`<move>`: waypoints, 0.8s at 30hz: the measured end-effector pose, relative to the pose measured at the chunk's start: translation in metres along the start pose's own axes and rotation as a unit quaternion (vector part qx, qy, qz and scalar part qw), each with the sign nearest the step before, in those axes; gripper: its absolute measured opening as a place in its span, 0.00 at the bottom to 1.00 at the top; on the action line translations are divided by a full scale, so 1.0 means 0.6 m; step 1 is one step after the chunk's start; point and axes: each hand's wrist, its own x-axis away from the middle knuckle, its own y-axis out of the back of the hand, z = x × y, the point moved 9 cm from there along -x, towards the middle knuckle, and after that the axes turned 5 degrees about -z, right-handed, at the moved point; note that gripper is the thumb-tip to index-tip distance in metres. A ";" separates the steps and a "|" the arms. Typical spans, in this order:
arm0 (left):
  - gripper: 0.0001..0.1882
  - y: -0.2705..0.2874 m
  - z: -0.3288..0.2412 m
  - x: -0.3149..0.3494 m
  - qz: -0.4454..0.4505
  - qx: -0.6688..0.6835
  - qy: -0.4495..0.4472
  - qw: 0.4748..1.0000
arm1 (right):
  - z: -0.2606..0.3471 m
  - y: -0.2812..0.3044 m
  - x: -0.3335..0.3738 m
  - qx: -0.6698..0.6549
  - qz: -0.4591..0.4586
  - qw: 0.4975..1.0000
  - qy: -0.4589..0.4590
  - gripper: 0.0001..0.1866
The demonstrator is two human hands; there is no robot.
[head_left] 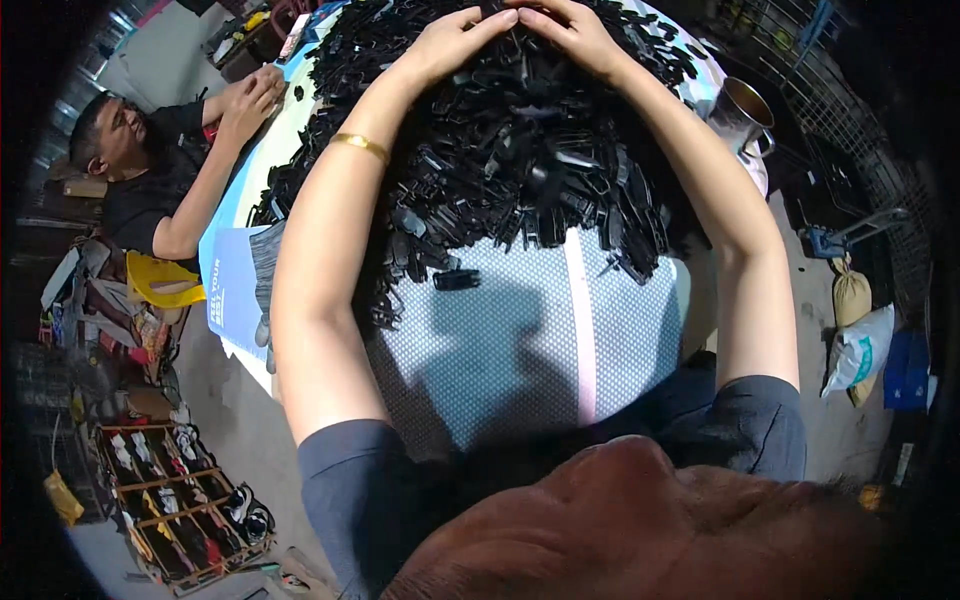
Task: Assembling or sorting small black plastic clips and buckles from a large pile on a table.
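Observation:
A big heap of small black clip-like pieces [540, 170] covers much of the table; their exact kind is hard to make out. Both my arms reach around it to its far part. My left hand [462, 42], below a gold bracelet [360, 146], lies on the pieces with its fingers stretched out. From the other side my right hand [575, 36] meets it, fingers also extended, the fingertips of both hands touching or nearly so. Neither hand visibly grips a piece. One loose black piece [457, 279] sits apart on the patterned table cover [490, 330] at the near side.
A metal mug [741, 108] stands at the table's right edge. At the left edge another person [160, 180] rests their hands on the table, near a yellow plastic container [165, 282]. Sacks [858, 335] stand on the floor at right; a rack [180, 500] is at lower left.

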 end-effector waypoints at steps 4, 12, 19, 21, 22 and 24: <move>0.27 0.004 -0.100 0.103 -0.127 -0.096 -0.169 0.973 | 0.085 0.005 0.041 0.158 -0.016 0.981 0.107 0.15; 0.32 -0.137 -0.253 0.384 -0.191 -0.280 -0.271 0.901 | 0.154 0.004 0.168 0.254 -0.029 0.957 0.137 0.14; 0.24 -0.262 -0.226 0.465 0.023 -0.209 -0.403 0.891 | 0.197 -0.035 0.265 0.242 0.016 0.962 0.127 0.17; 0.21 -0.257 -0.239 0.473 -0.002 -0.223 -0.440 0.870 | 0.202 -0.023 0.277 0.225 0.012 0.968 0.108 0.17; 0.19 -0.261 -0.237 0.472 0.003 -0.257 -0.436 0.862 | 0.200 -0.013 0.280 0.188 0.008 0.978 0.084 0.17; 0.19 -0.254 -0.239 0.465 0.010 -0.243 -0.405 0.881 | 0.194 0.011 0.282 0.116 -0.008 0.992 0.041 0.17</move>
